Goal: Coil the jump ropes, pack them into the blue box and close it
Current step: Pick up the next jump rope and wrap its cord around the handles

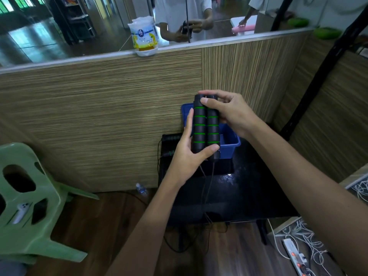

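Two black jump-rope handles with green rings (206, 126) are held upright, side by side, above a black table (249, 192). My left hand (187, 158) grips their lower end from the left, thumb across the bottom. My right hand (229, 112) pinches their top end. Thin black rope (209, 182) hangs from the handles down over the table and onto the floor. The open blue box (231, 142) stands on the table behind the handles, its lid (186, 114) raised against the wooden partition. Another rope's dark handles (171, 138) lie at the table's far left.
A green plastic chair (29, 206) stands at the left, with a white controller (21, 213) seen through it. A water bottle (141, 189) lies on the floor by the partition. A power strip (296, 257) and white cables lie at the lower right. A person stands beyond the partition.
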